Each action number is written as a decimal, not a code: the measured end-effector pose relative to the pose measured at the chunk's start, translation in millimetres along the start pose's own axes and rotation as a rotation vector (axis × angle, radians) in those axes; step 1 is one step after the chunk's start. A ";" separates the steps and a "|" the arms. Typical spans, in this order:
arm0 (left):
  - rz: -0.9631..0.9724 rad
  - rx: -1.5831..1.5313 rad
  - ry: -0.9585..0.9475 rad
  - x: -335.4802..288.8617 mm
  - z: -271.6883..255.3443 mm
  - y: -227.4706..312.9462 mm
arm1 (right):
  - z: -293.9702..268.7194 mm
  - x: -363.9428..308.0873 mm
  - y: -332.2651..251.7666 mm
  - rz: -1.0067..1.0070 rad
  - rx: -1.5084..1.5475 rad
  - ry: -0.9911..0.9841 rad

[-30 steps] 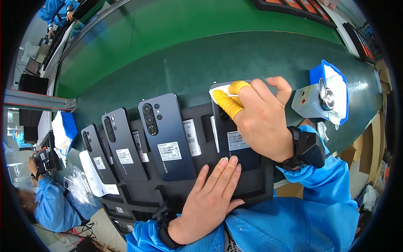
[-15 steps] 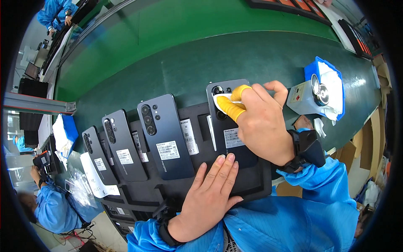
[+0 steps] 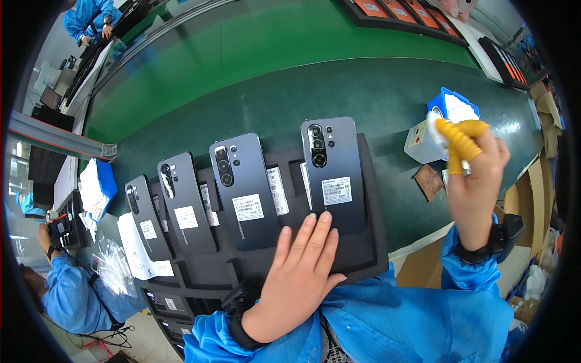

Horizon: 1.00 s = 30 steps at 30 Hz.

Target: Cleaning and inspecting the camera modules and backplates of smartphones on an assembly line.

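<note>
Several dark smartphones lie face down in a row on a black foam tray (image 3: 374, 248). My left hand (image 3: 296, 287) rests flat, fingers stretched, with its fingertips at the lower end of the rightmost phone (image 3: 346, 163). That phone's camera lenses are uncovered. Off to the right, my right hand (image 3: 478, 181) is raised, with yellow finger cots on some fingers. It pinches a white wipe (image 3: 433, 124) at the whitish square bottle (image 3: 419, 142). The fingers partly hide the bottle's top, so contact between wipe and bottle is hard to tell.
Behind the bottle stands a blue bin (image 3: 445, 97) of white wipes. A brown block (image 3: 429, 181) lies nearby. Another blue bin (image 3: 108, 184) stands at left, close to a seated co-worker (image 3: 78, 293). Trays with orange items (image 3: 399, 11) are at the back.
My right hand has left the rightmost phone's camera area and moved right to the bottle, carrying the wipe. My left hand stays on the tray. The view has shifted slightly.
</note>
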<state>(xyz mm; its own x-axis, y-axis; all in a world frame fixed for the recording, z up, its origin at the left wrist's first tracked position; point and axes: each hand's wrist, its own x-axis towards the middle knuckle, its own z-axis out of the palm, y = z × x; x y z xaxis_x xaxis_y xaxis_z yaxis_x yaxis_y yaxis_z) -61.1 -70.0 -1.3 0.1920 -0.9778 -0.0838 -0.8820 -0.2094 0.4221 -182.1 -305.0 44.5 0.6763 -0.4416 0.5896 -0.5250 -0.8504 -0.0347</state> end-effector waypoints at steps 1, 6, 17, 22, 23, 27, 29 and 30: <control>-0.012 0.010 0.024 -3.2 -4.9 0.0 | -1.9 -3.9 10.4 0.037 -0.077 0.025; -0.107 -0.107 0.139 -42.2 -11.7 -11.7 | 6.7 -18.4 34.7 0.106 -0.161 -0.039; -0.015 -0.098 0.315 -85.3 22.0 -44.3 | 6.9 -8.1 20.2 0.074 0.006 -0.037; -0.014 -0.137 0.339 -86.8 22.4 -47.5 | 22.2 30.4 -76.3 -0.314 0.193 -0.097; -0.045 -0.215 0.331 -86.3 16.9 -45.6 | 27.7 34.4 -88.4 -0.330 0.209 -0.118; -0.090 -0.213 0.425 -80.9 8.1 -51.5 | 59.7 44.3 -130.8 -0.453 0.295 -0.157; -0.176 -0.164 0.374 -70.1 8.2 -50.8 | 81.0 43.2 -143.1 -0.533 0.349 -0.131; -0.264 -0.109 0.320 -65.7 8.5 -50.1 | 91.5 40.6 -149.2 -0.573 0.386 -0.102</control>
<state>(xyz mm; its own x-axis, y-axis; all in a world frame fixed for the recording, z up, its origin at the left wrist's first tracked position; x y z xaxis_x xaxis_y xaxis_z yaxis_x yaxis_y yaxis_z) -33.2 4.6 -24.6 0.5442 -0.8356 0.0753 -0.7372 -0.4334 0.5184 -29.0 -222.3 -0.2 0.8468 0.0984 0.5228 0.1374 -0.9898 -0.0363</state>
